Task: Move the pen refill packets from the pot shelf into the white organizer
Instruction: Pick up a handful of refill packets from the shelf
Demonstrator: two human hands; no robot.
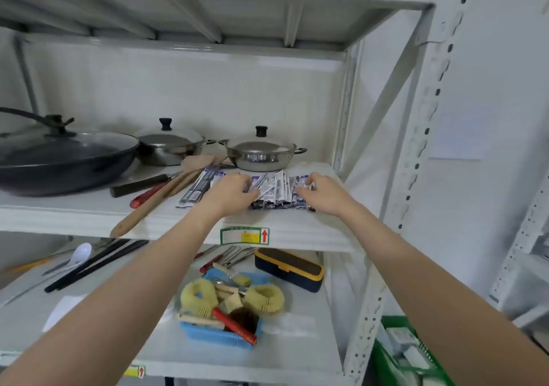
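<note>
left hand (230, 191): bare forearm reaches up and forward from lower left, palm down, resting on the left side of the packet pile; fingers curled onto the packets, touching them; whether they pinch any packet cannot be told.
right hand (322, 192): bare forearm reaches up from lower right, palm down, at the right edge of the pile; fingertips bent down onto the packets; a closed hold cannot be confirmed.
pen refill packets (276, 188): loose heap of slim clear-and-white packets with dark printing, lying between the two hands on the front right part of the white metal pot shelf (89, 210); a few longer dark packets (197, 189) lie just left of the left hand.
pots: small steel lidded pot (261, 153) stands just behind the pile; a second steel lidded pot (170, 146) is further left; a black wok with glass lid (59, 159) is at far left.
utensils: wooden spatula (160, 195) and a red-handled tool (145, 194) lie left of the packets.
lower shelf: blue plastic basket of brushes (222, 336) and a dark blue box with yellow trim (289, 269).
</note>
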